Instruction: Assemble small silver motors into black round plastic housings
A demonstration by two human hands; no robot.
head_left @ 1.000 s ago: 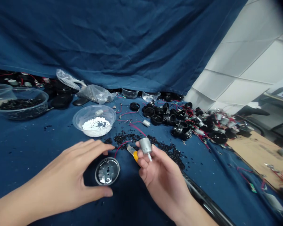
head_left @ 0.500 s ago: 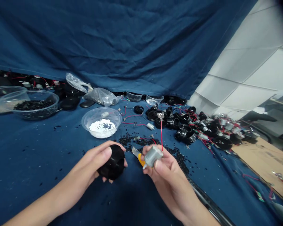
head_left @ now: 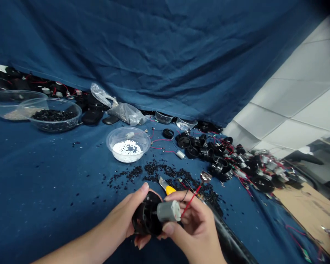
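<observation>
In my left hand (head_left: 126, 214) is a round black plastic housing (head_left: 145, 216), its open side turned to the right. My right hand (head_left: 194, 220) pinches a small grey electric motor (head_left: 167, 211) between thumb and fingers, its shaft end at the mouth of the housing. From the motor a red wire (head_left: 191, 200) rises to a metal contact piece (head_left: 205, 177). Just beyond my right hand lies a cutter knife with a yellow handle (head_left: 170, 190), its blade pointing up and left; part of it is hidden by my fingers.
Small black pieces (head_left: 165, 169) lie scattered on the blue cloth (head_left: 71, 161). A clear bowl (head_left: 110, 145) holds white bits; another bowl (head_left: 78, 119) holds black ones. To the right is a heap of black housings (head_left: 209, 148), motors and wires, near a cardboard sheet (head_left: 299, 205).
My hands have come together. The housing has turned its open side to the right, and the motor now meets its opening. The view has shifted slightly to the left.
</observation>
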